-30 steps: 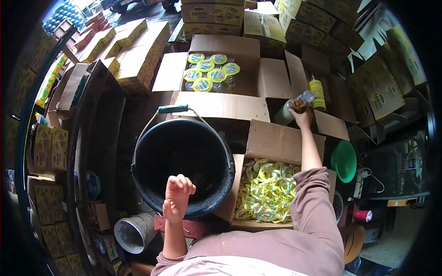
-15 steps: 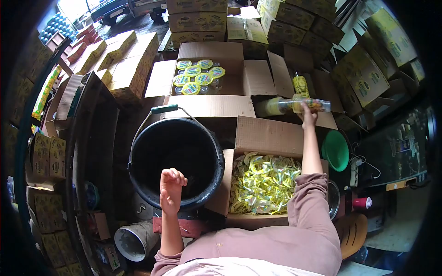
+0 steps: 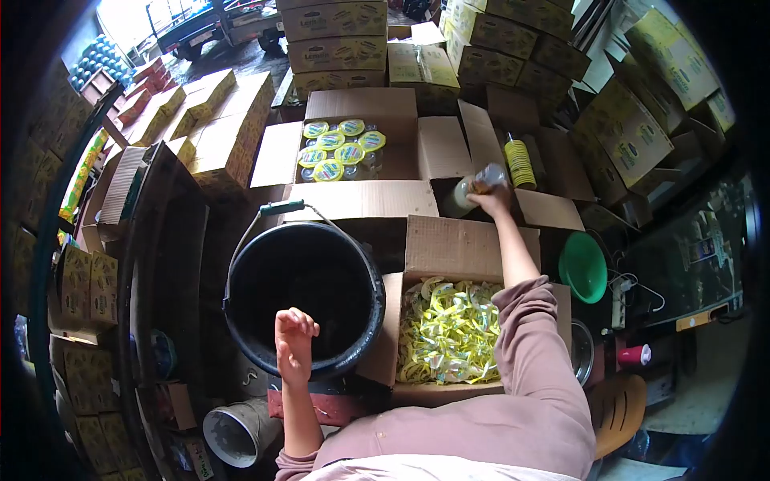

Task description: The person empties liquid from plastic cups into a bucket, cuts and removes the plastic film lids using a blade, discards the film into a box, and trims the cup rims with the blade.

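Note:
My right hand (image 3: 492, 200) is closed round a long stack of clear plastic cups (image 3: 463, 195), just past the front right corner of the upper carton. The stack is tilted and partly smeared by motion. My left hand (image 3: 294, 345) is raised over the near rim of a black bucket (image 3: 370, 341), fingers loosely curled and nothing in them. Inside the upper carton (image 3: 361, 199), lidded cups (image 3: 330, 140) with yellow-edged tops stand in rows at the left. A stack of yellow-rimmed cups (image 3: 519, 164) lies in the carton on the right.
An open carton (image 3: 473, 244) full of yellow plastic scraps (image 3: 449, 333) sits close in front of me. Right of it are a green bowl (image 3: 583, 267) and a red cup (image 3: 634, 355). Stacked boxes (image 3: 337, 36) rise behind; a grey pail (image 3: 233, 433) lies lower left.
My right hand has moved left with the cup stack, away from the yellow-rimmed cups, and the stack has turned. My left hand has stayed over the bucket rim. The view has shifted slightly.

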The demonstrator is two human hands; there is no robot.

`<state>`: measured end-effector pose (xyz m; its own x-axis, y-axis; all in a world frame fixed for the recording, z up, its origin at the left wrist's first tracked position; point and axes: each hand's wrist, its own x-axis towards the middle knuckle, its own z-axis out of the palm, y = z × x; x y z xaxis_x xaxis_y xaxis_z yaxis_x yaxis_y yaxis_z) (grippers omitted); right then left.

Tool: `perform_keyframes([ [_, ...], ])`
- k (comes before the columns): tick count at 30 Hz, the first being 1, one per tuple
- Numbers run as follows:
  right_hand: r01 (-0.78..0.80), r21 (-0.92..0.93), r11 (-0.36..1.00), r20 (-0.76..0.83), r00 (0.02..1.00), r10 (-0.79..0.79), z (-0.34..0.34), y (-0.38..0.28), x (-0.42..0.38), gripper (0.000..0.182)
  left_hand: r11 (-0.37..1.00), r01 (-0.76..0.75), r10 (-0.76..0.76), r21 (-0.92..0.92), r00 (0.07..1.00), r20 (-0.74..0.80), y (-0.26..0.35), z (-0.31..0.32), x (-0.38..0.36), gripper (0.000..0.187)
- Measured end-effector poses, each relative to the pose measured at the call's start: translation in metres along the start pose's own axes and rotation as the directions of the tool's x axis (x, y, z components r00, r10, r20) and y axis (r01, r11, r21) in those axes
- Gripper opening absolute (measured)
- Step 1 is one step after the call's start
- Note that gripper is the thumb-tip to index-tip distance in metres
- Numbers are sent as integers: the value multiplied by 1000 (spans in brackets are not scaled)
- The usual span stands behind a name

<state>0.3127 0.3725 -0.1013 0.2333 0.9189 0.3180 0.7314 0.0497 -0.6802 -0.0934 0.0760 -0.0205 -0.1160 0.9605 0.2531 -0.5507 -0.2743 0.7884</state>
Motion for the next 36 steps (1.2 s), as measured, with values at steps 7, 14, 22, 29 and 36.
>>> perform_keyframes([
  [7, -60, 157, 986, 85, 995, 47, 36, 13, 10, 60, 998, 38, -36, 48, 999, -38, 0, 2, 1, 46],
  [14, -25, 355, 934, 66, 998, 1, 64, 40, 5, 64, 993, 68, -63, 93, 996, -57, -1, 2, 5, 49],
  [22, -38, 276, 960, 12, 999, 36, 59, 31, -4, 66, 996, 56, -53, 75, 998, -41, 0, 2, 2, 49],
  [29, -266, 486, 833, 131, 964, 232, 17, 18, 12, 73, 996, 36, -34, 78, 999, -21, 2, 1, 2, 50],
  [36, -529, 805, 268, 478, 846, 234, -92, -13, -6, 70, 985, -16, 17, 173, 1000, -5, -3, 0, 1, 51],
])
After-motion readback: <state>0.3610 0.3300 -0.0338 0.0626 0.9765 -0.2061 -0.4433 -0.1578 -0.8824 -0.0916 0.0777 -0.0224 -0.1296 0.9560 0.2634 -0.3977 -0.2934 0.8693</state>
